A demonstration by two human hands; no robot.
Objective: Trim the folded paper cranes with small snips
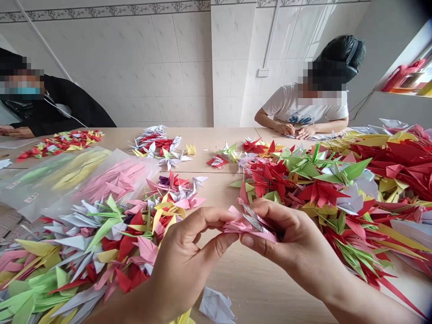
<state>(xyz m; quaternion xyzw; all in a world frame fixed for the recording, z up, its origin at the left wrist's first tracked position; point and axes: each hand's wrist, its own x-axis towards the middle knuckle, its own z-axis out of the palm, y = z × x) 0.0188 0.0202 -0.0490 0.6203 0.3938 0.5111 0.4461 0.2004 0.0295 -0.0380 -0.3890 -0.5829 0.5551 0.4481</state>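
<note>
Between my two hands is a pink piece of folded paper (234, 223), held up over the table. My left hand (191, 254) pinches its left end between thumb and fingers. On the other side, my right hand (292, 243) grips the right end, its thumb pressed below. A thin, flat grey metal piece (254, 219) lies against the pink paper in my right hand; its exact kind I cannot make out. Below my hands, a white folded paper piece (216, 306) rests on the table.
Heaps of colourful folded paper cranes (131, 234) lie to the left and more cranes (324, 180) to the right. Clear plastic bags (116, 177) hold pink, yellow and green pieces. Across the table (219, 189), a person in a white shirt (286, 101) and another in black (74, 105) sit.
</note>
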